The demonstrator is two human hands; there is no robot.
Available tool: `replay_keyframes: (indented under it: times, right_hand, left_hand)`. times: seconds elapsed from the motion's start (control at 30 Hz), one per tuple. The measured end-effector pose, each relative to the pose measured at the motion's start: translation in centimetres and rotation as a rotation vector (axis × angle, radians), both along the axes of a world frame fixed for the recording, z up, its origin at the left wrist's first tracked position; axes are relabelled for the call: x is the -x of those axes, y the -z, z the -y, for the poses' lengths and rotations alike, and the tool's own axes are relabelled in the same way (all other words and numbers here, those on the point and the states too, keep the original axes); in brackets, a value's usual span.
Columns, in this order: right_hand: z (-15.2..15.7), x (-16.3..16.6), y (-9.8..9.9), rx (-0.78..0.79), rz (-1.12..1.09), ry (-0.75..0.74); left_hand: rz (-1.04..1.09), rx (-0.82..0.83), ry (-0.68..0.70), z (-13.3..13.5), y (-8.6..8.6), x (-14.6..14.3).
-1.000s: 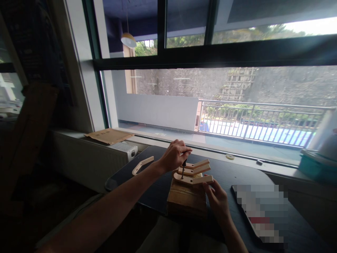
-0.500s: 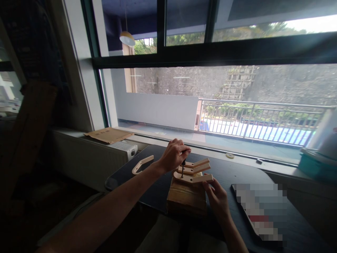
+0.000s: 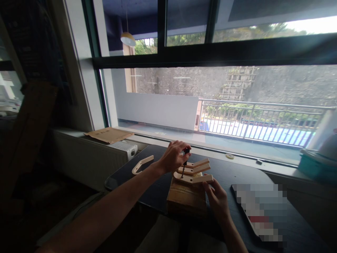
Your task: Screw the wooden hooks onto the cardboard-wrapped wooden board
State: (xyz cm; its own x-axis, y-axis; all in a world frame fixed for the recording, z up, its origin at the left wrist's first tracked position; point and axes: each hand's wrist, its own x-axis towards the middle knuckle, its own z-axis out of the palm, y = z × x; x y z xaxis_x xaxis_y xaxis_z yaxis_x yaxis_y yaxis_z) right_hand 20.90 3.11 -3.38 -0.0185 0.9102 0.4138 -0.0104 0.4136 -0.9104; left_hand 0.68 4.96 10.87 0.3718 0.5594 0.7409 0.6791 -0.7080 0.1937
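Observation:
A wooden board [image 3: 185, 198] lies on the dark table [image 3: 226, 174] with three pale wooden hooks [image 3: 196, 172] on its far end. My left hand [image 3: 173, 156] is closed around a small black screwdriver [image 3: 184, 160], held upright with its tip on the nearest hook's base. My right hand [image 3: 217, 198] pinches the near hook's right end and rests by the board's right edge. A loose wooden hook [image 3: 142, 164] lies on the table to the left.
A blurred flat object [image 3: 262, 211] lies on the table at right. On the windowsill sit a cardboard sheet [image 3: 109, 135], a white device [image 3: 123, 148], a small round disc [image 3: 230, 156] and a teal container [image 3: 317, 165]. Large windows rise behind.
My left hand's fingers have shifted up on the screwdriver, whose black handle top now shows. The right hand and board stay put.

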Motion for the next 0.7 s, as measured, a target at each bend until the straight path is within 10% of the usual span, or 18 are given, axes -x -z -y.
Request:
replay_keyframes:
  times: [0.7]
  right_hand:
    - [0.13,0.22,-0.32,-0.014,0.007,0.017]
  left_hand:
    - [0.206,0.110,0.106,-0.32,0.17,-0.24]
